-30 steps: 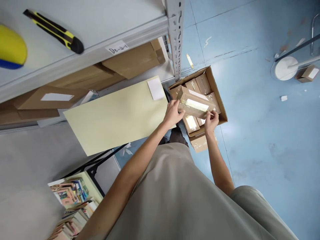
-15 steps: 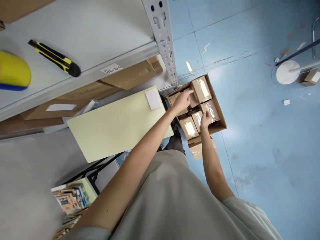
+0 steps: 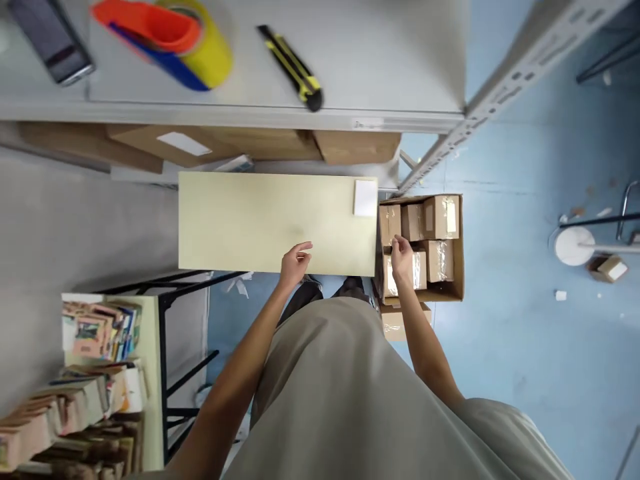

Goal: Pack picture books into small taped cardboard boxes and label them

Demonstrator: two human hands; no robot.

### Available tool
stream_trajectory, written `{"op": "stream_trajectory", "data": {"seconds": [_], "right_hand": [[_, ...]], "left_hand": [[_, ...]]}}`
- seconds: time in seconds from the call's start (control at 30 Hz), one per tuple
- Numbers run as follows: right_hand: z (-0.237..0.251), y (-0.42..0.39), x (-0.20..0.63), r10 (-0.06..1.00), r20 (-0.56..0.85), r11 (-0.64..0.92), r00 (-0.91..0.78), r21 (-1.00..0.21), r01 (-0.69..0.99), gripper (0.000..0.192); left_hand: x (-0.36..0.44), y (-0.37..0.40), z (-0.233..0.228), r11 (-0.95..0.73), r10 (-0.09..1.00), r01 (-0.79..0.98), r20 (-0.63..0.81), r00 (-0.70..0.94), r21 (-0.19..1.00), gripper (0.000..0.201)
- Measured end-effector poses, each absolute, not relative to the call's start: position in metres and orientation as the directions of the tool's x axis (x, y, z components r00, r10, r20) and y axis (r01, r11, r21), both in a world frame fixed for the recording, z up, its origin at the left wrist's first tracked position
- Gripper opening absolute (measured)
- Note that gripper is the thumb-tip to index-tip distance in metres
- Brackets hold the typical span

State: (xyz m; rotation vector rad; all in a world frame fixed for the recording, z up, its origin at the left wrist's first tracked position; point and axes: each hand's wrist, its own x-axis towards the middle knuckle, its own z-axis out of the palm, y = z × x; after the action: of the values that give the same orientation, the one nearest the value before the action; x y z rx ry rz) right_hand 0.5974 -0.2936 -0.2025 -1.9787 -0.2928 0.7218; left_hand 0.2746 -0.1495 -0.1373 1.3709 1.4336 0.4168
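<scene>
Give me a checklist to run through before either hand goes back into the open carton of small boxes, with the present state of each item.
1. Left hand free: ok, it holds nothing and hangs over the edge of the pale yellow board.
2. Right hand free: ok, fingers loosely curled above the carton, nothing gripped.
3. Open carton within view and flaps out of the way: ok.
4. Small boxes packed side by side inside: ok, though whether any gap remains cannot tell.
5. Utility knife clear of the hands: ok, it lies on the shelf above; blade state cannot tell.
6. Tape roll at hand: ok, on the same shelf.
</scene>
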Motion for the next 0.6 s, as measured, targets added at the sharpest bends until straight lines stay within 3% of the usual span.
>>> {"op": "stream_trajectory", "data": {"seconds": [0.17,0.37,0.6], "right_hand": [[-0.154,-0.211,0.534,0.696,-0.194,-0.343,0.691,-0.936,0.083,0.053],[-0.101,-0.148,0.397,0.848,-0.123,-0.239,0.515,-0.957,0.164,0.053],[-0.085,-0.101,0.215,0.985,-0.073,-0.104,0.154,-0.974,0.199,0.046]], "left_hand": [[0.207,-0.141,-0.12,0.3,0.935,0.277,-0.339,0.104,0.913,0.041],[0.091,-0.138,-0.102,0.266,0.962,0.021,-0.264,-0.07,0.964,0.05],[-0.066,-0.155,-0.091,0.146,0.932,-0.074,-0.163,-0.324,0.986,0.056]]}}
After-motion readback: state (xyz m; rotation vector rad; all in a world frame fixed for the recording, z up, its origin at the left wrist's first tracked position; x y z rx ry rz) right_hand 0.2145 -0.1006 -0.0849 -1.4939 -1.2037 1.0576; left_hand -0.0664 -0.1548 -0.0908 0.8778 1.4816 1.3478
